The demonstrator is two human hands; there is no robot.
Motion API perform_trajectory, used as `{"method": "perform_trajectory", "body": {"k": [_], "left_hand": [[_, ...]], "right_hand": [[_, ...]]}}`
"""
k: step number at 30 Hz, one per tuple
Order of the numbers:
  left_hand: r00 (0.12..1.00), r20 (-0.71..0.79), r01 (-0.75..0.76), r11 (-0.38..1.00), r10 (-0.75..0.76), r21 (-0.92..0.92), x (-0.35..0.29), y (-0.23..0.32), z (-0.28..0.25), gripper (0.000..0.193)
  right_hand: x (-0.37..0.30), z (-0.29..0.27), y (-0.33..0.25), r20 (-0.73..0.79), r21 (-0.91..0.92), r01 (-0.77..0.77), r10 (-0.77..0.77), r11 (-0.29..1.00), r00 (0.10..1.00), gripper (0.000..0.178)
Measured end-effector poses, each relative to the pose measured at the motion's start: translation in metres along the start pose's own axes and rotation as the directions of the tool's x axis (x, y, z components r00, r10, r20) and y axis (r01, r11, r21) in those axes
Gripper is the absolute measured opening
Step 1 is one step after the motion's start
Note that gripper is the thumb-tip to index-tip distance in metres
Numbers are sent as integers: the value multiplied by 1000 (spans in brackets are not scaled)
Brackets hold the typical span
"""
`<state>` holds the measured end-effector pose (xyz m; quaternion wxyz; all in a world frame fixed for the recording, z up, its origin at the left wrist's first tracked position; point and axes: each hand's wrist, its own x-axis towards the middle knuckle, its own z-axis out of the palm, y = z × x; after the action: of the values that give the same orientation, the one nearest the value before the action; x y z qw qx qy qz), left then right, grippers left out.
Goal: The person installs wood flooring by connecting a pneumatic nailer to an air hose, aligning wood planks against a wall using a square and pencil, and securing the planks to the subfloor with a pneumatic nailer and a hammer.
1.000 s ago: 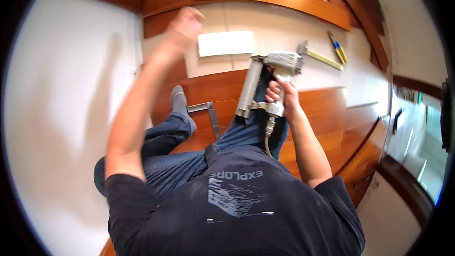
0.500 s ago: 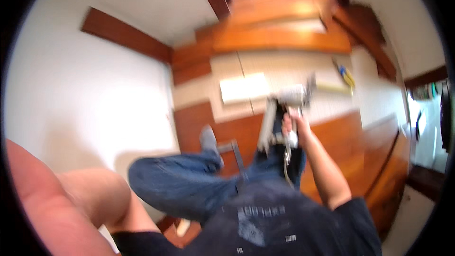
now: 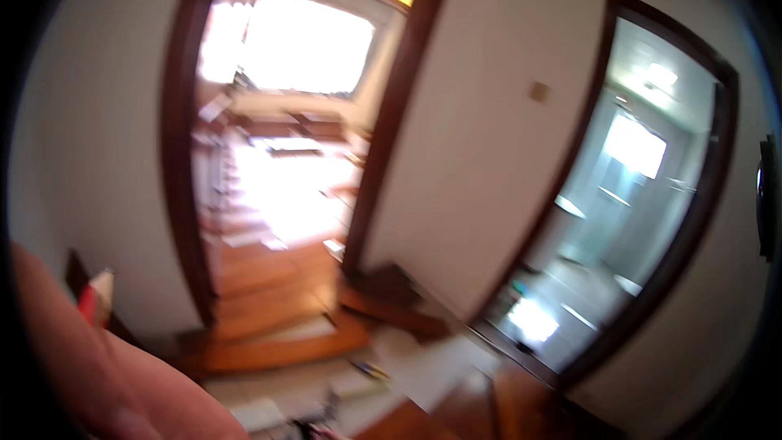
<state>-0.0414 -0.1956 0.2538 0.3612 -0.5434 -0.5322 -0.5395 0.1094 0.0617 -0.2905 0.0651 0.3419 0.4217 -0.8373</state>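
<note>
In the head view, the gaze has swung up, leaving the blurred nail gun (image 3: 306, 429) barely visible below and left of the pliers (image 3: 371, 371); I cannot tell whether the right hand (image 3: 327, 433) has its fingers clamped on it. The left arm (image 3: 151, 391) shows well left of the pliers, its finger state impossible to tell.

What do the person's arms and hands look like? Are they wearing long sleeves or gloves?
The left arm looks big, smooth and rounded. It's bare, with no sleeve, watch or bracelet on the part that shows. The left hand can't be made out. The right hand is only a small blurry bit at the bottom edge, too unclear to describe.
</note>
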Motion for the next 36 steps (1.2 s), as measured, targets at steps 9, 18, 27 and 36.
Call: {"method": "perform_trajectory", "body": {"k": [9,18,27,36], "left_hand": [[999,33,37,988,-32,-151,6,-54,132,28],[966,243,-47,987,83,-151,52,-74,84,30],[742,423,-400,849,521,-345,-9,-98,7,32],[682,421,-414,790,598,-451,-35,-103,112,35]], "right_hand": [[25,-71,2,345,386,-249,111,889,932,41],[3,-74,2,49,299,49,-66,953,997,45],[-162,-82,-63,69,478,379,-464,793,883,28],[-236,-167,48,-839,-515,-258,-420,818,346,95]]}}
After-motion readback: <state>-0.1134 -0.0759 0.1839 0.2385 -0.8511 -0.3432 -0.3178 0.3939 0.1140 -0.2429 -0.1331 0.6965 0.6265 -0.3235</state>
